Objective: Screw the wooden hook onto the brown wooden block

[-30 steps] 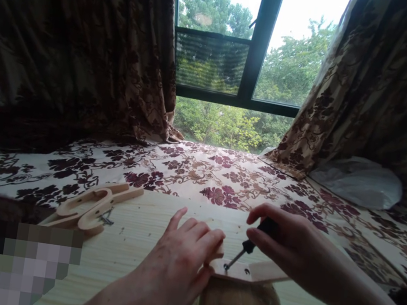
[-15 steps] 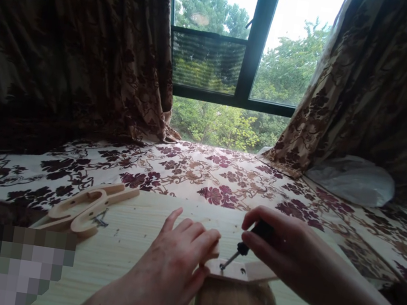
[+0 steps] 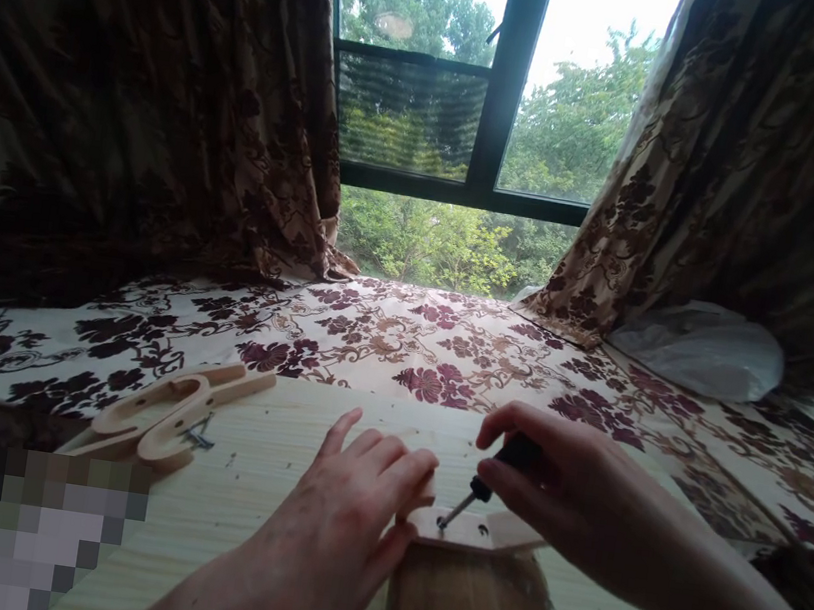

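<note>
Gripping the black-handled screwdriver [image 3: 479, 487] in my right hand [image 3: 566, 469], I hold its tip at a hole in the pale wooden piece [image 3: 462, 529]; my left hand [image 3: 356, 505] pinches that piece's left end, just above the brown block [image 3: 471, 607].

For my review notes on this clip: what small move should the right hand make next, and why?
Probably a short turn of the black-handled metal screwdriver by the right hand: its tip meets the pale wooden piece at the hole nearer the left hand, which steadies that end. The turning direction can't be told.
</note>
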`<action>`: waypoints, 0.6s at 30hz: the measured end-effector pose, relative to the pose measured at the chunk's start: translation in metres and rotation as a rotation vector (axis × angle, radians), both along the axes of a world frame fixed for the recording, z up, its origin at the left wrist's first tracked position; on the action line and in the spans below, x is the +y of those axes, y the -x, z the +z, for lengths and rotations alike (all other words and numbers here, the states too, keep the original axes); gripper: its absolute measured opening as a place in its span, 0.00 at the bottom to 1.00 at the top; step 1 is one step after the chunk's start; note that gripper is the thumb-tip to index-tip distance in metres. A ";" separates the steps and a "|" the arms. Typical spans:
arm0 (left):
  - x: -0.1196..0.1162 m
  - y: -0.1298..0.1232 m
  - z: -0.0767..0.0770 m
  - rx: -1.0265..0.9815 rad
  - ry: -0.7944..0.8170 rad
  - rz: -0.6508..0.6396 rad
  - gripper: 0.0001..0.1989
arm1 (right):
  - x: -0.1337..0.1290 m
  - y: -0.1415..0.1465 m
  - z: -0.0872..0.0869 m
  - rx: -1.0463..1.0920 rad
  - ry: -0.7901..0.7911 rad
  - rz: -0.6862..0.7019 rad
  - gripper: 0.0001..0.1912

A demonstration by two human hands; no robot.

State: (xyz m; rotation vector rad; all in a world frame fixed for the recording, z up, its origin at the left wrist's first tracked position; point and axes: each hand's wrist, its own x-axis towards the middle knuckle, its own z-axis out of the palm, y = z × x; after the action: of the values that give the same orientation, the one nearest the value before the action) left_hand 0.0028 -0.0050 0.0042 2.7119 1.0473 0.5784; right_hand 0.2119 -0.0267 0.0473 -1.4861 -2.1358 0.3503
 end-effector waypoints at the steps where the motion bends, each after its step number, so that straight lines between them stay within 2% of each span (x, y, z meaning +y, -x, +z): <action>1: 0.000 0.000 0.000 0.000 -0.004 0.000 0.18 | -0.001 -0.002 0.001 0.006 0.017 0.033 0.03; 4: 0.001 0.000 -0.001 0.003 -0.014 0.004 0.18 | 0.000 -0.005 0.001 0.035 0.057 0.067 0.06; 10: 0.003 0.000 -0.001 -0.007 -0.002 0.009 0.17 | 0.016 -0.004 -0.010 0.060 0.006 -0.082 0.12; 12: 0.004 0.001 -0.003 -0.031 0.030 0.007 0.19 | 0.018 -0.003 -0.010 0.061 -0.011 -0.083 0.12; 14: 0.007 0.003 -0.006 -0.077 0.159 0.021 0.22 | 0.015 -0.005 -0.008 0.088 0.014 -0.030 0.11; 16: 0.011 0.005 -0.010 -0.132 0.380 0.069 0.28 | 0.008 -0.010 -0.007 0.093 0.046 0.012 0.11; 18: 0.017 0.006 -0.014 -0.180 0.590 0.090 0.27 | -0.004 -0.018 -0.008 0.038 0.070 0.016 0.10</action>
State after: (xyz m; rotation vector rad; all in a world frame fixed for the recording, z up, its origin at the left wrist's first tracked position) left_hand -0.0033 0.0122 -0.0101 2.0739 1.0866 0.4294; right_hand 0.2295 -0.0305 0.0390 -1.4894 -2.1267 0.4600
